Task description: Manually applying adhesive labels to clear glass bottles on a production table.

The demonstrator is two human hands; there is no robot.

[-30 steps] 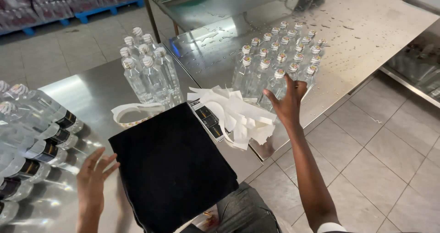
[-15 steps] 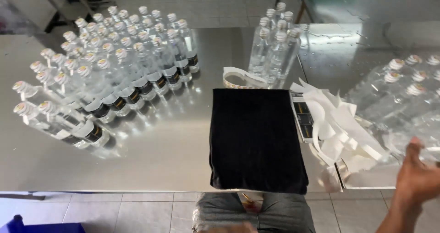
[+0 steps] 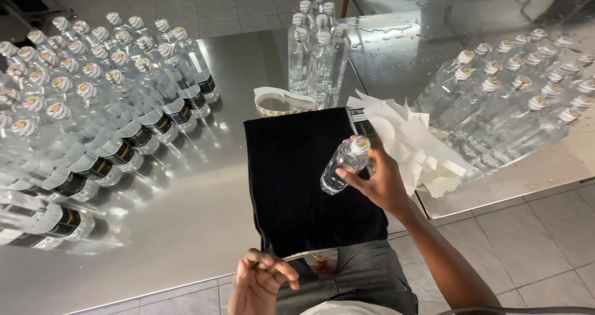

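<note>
1. Holding a clear bottle [image 3: 344, 165] now, the right hand [image 3: 379, 185] grips it tilted over the black cloth [image 3: 297, 178]; half a second ago that hand was bare, beside the unlabelled bottles [image 3: 514, 98].
2. Curled loosely near the table [image 3: 186, 228] edge, the left hand [image 3: 260, 284] holds nothing visible.
3. White paper strips [image 3: 412, 144] lie just right of the cloth.

Both forearms are bare, with no watch, ring or glove visible on either. The right hand [image 3: 377, 181] and its forearm run from mid-frame to the lower right, unsleeved to the frame's bottom edge. The left hand [image 3: 259, 282] appears at lower centre, only its wrist showing. Grey trousers [image 3: 347, 278] cover the lap at the bottom centre. A pale garment edge [image 3: 353, 309] shows at the very bottom.
</note>
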